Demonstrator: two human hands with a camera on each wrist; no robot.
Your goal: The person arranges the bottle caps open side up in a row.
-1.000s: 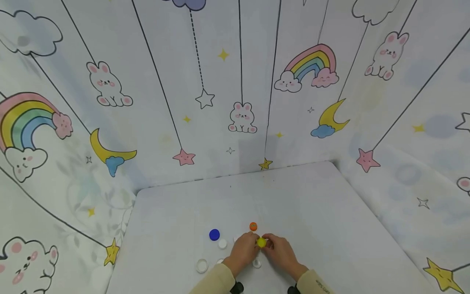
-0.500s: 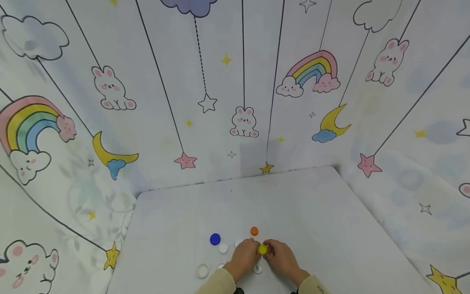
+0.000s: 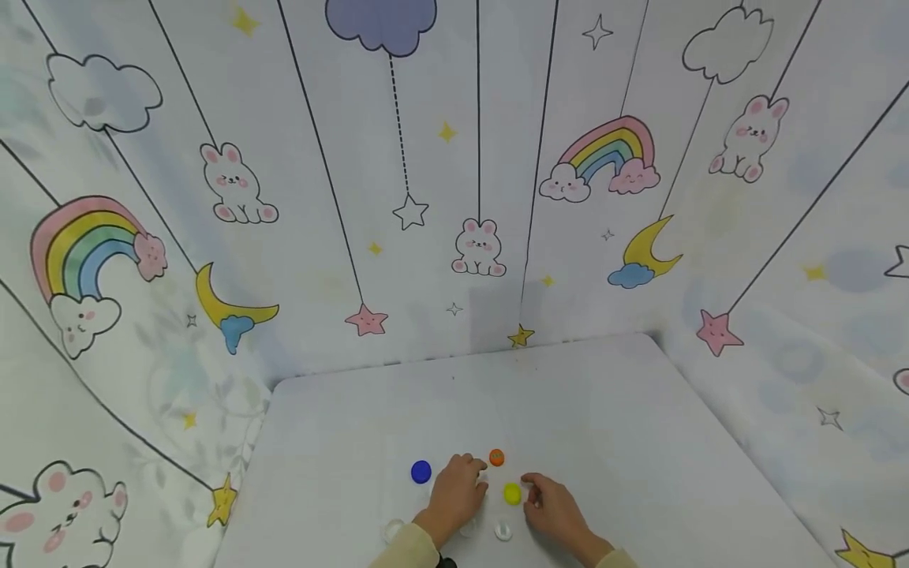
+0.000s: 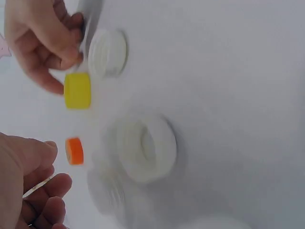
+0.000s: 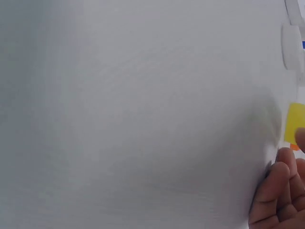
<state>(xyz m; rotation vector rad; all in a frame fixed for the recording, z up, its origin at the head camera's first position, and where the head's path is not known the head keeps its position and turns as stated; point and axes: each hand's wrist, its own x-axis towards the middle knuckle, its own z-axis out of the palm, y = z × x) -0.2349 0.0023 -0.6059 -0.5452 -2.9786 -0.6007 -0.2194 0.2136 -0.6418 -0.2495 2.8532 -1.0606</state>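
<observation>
A yellow bottle cap [image 3: 512, 494] sits on the white table between my hands. My right hand [image 3: 557, 509] is just to its right, with thumb and index finger apart; in the left wrist view the index tip reaches the cap's edge. My left hand [image 3: 458, 491] is to the left, thumb spread from its loosely bent fingers. A sliver of a white piece [image 3: 483, 476] shows between them, its rest hidden by the hand. Beyond, an orange cap [image 3: 496, 457] with marks on top lies near the left fingertips. A round white cap [image 3: 503, 530] lies nearer me.
A blue cap [image 3: 421, 472] lies left of my left hand. A thick white ring [image 4: 147, 148] and a whitish ridged cap [image 4: 105, 191] stand on the table [image 3: 611, 410]. Printed cloth walls [image 3: 398, 276] rise behind the table and at both sides.
Both hands have come away from the yellow cap they were holding, and it rests between them. The left hand has shifted left; the right has drawn slightly right. The head view has tilted upward.
</observation>
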